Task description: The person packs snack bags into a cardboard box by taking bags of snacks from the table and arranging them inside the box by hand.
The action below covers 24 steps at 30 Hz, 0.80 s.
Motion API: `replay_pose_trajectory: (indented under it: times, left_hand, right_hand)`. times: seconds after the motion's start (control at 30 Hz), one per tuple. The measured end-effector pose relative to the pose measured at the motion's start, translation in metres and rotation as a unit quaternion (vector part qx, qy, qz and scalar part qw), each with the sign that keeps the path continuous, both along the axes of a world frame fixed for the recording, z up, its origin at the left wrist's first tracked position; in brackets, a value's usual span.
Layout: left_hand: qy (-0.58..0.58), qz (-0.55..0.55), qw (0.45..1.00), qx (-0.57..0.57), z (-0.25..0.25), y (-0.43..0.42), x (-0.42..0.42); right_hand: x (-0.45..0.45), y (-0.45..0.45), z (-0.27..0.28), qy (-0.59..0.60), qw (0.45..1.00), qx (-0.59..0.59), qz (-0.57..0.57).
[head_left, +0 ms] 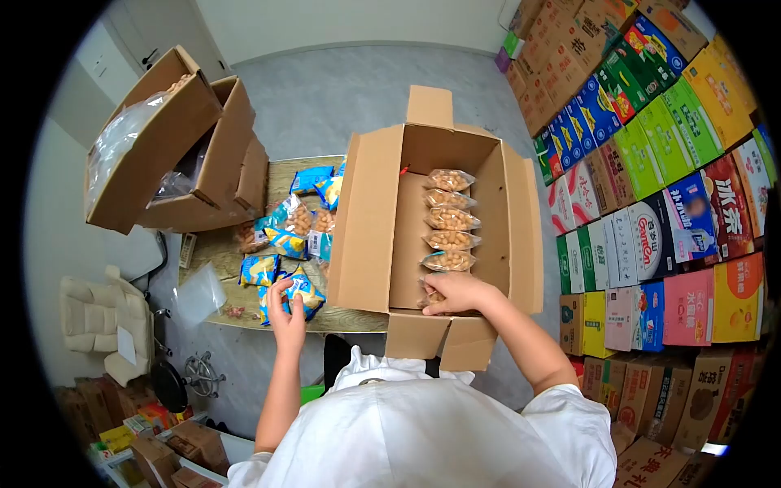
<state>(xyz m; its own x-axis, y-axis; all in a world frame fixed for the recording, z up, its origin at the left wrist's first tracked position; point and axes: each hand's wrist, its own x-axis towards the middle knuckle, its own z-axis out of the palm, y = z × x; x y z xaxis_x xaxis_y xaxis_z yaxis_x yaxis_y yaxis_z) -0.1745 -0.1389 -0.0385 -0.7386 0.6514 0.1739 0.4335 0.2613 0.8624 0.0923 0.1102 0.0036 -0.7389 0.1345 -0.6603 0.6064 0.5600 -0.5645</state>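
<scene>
My right hand (457, 291) reaches into the near end of an open cardboard box (370, 220), its fingers closed on a clear bag of nuts (426, 302) that they mostly cover. Ahead of it several similar bags of tan, nut-like pieces (451, 220) lie in a single row along the box floor. At the table's near edge, my left hand (288, 319) has its thumb and fingers apart beside a blue-and-yellow snack packet (306, 291). The fingertips seem to touch that packet, without a visible grip.
More blue-and-yellow packets (259, 269) and clear bags (294, 218) crowd the wooden table (313, 160) left of the box. Two opened cartons (224, 175) stand at its far left, one tilted. Stacked product boxes (630, 244) line the right side. An office chair (106, 317) stands left.
</scene>
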Motion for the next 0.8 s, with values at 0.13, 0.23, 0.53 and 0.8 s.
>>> replay_pose_trajectory:
  times: [0.13, 0.23, 0.53, 0.8]
  left_hand:
    - [-0.014, 0.012, 1.0, -0.01, -0.005, -0.008, 0.0]
    - [0.013, -0.008, 1.0, -0.014, -0.007, -0.012, 0.005]
    - [-0.02, -0.044, 0.999, -0.011, -0.003, -0.006, 0.015]
    - [0.009, -0.061, 0.998, -0.016, -0.003, -0.01, 0.016]
  right_hand:
    - [0.029, 0.008, -0.027, 0.097, 0.995, 0.023, -0.026]
    - [0.042, 0.016, -0.025, 0.089, 0.996, 0.015, -0.017]
    - [-0.005, 0.009, -0.006, 0.005, 1.0, -0.005, -0.007]
    - [-0.063, -0.005, 0.003, -0.052, 0.986, 0.136, 0.084]
